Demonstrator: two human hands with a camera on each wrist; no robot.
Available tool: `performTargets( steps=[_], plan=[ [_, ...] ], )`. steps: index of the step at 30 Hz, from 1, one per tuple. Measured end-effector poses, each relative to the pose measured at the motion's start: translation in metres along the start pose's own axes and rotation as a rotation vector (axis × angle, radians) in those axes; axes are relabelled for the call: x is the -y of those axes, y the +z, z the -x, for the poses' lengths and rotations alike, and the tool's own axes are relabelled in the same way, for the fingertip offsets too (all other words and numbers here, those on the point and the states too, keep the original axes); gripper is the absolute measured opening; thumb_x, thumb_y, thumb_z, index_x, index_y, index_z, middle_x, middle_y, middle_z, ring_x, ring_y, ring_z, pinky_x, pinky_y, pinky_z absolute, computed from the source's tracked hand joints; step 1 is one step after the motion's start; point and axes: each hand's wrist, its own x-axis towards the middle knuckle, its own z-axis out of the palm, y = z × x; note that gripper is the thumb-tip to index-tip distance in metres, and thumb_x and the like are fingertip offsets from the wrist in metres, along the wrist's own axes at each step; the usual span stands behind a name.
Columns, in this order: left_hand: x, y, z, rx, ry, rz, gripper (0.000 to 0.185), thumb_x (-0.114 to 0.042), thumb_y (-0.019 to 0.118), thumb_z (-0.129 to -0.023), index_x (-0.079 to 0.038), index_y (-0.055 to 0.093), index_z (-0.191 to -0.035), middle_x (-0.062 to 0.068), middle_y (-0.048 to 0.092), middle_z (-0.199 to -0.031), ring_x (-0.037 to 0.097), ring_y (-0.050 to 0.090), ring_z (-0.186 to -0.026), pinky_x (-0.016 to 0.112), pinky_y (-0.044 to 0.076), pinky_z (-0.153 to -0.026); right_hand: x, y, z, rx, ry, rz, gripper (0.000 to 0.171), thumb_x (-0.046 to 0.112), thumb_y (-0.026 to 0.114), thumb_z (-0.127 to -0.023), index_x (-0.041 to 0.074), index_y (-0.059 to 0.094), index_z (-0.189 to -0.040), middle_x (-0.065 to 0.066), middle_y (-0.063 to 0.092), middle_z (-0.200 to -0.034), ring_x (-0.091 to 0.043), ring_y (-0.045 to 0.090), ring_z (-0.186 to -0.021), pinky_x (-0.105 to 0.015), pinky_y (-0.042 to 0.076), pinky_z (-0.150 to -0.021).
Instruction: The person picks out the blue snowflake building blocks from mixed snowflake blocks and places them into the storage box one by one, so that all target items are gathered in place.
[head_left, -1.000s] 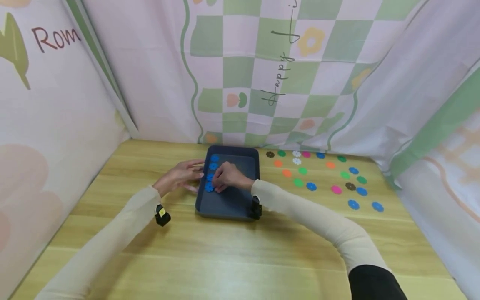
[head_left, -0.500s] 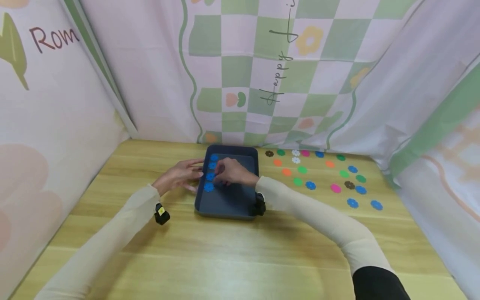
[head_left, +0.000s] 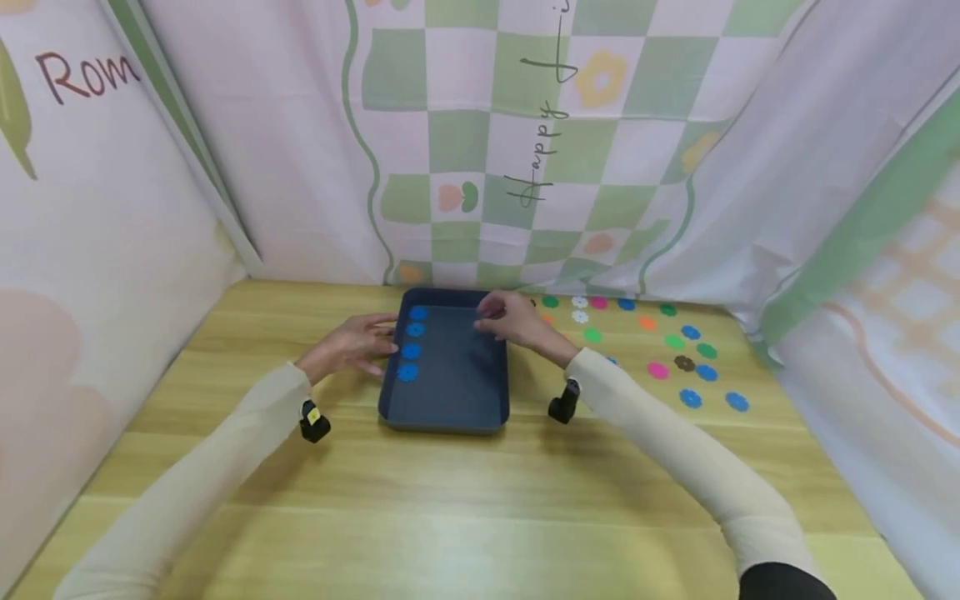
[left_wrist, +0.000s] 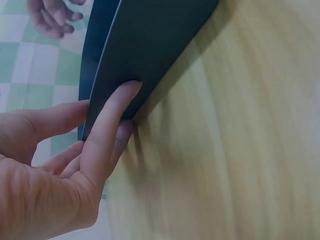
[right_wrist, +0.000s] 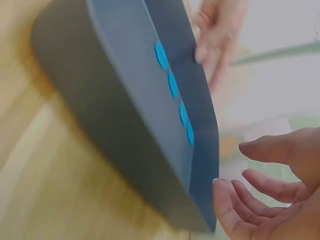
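Observation:
A dark grey tray (head_left: 457, 392) stands on the wooden table. Four-sided and shallow, it holds several blue flower-shaped discs (head_left: 410, 352) in a column along its left side. My left hand (head_left: 348, 346) rests its spread fingers against the tray's left wall; the left wrist view shows a finger (left_wrist: 112, 110) lying along the outer wall. Over the tray's far right rim hovers my right hand (head_left: 517, 321). Its thumb and fingertips stand apart in the right wrist view, with nothing between them, beyond the row of blue discs (right_wrist: 172, 85).
Right of the tray, several loose flower-shaped discs lie scattered: blue (head_left: 691, 398), pink (head_left: 657, 370), brown (head_left: 684, 363), green (head_left: 592, 334), orange (head_left: 647, 322) and white (head_left: 580, 317). Patterned curtains (head_left: 465, 125) border the table's back and sides.
My right hand has lifted away from the blue discs and moved right to the tray's far right rim. The left hand stays at the left wall. The head view has shifted slightly.

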Motion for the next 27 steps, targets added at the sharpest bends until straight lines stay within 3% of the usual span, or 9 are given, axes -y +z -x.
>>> performTargets(
  steps=[4, 12, 21, 27],
  plan=[
    [0.003, -0.001, 0.000, -0.013, -0.008, 0.012, 0.076, 0.005, 0.058, -0.103, -0.007, 0.019, -0.168, 0.026, 0.022, -0.170, 0.047, 0.042, -0.147, 0.033, 0.068, -0.070, -0.018, -0.024, 0.009, -0.048, 0.045, -0.030, 0.039, 0.009, 0.067, -0.102, -0.014, 0.058, -0.131, -0.031, 0.063, -0.127, -0.047, 0.066, -0.114, -0.056, 0.062, -0.094],
    [0.005, 0.000, -0.001, -0.014, -0.022, 0.036, 0.076, 0.004, 0.058, -0.103, -0.008, 0.020, -0.168, 0.025, 0.021, -0.171, 0.047, 0.041, -0.148, 0.033, 0.068, -0.070, -0.061, -0.070, 0.037, -0.089, 0.152, -0.014, 0.048, 0.014, 0.064, -0.105, -0.012, 0.050, -0.142, -0.034, 0.054, -0.140, -0.046, 0.059, -0.125, -0.056, 0.059, -0.101],
    [0.007, -0.005, 0.004, 0.002, -0.016, 0.071, 0.075, 0.001, 0.057, -0.105, -0.010, 0.018, -0.168, 0.025, 0.021, -0.171, 0.047, 0.040, -0.148, 0.031, 0.067, -0.074, -0.091, -0.111, 0.073, 0.093, 0.214, 0.138, 0.053, 0.013, 0.062, -0.104, -0.015, 0.042, -0.145, -0.044, 0.042, -0.148, -0.058, 0.044, -0.137, -0.067, 0.048, -0.110],
    [0.010, -0.004, 0.003, 0.029, -0.002, 0.051, 0.074, -0.004, 0.058, -0.106, -0.010, 0.018, -0.168, 0.026, 0.019, -0.171, 0.047, 0.042, -0.147, 0.035, 0.067, -0.081, -0.105, -0.120, 0.088, 0.101, 0.343, 0.302, 0.056, 0.015, 0.069, -0.099, -0.015, 0.044, -0.141, -0.045, 0.046, -0.141, -0.059, 0.048, -0.129, -0.068, 0.049, -0.106]
  ],
)
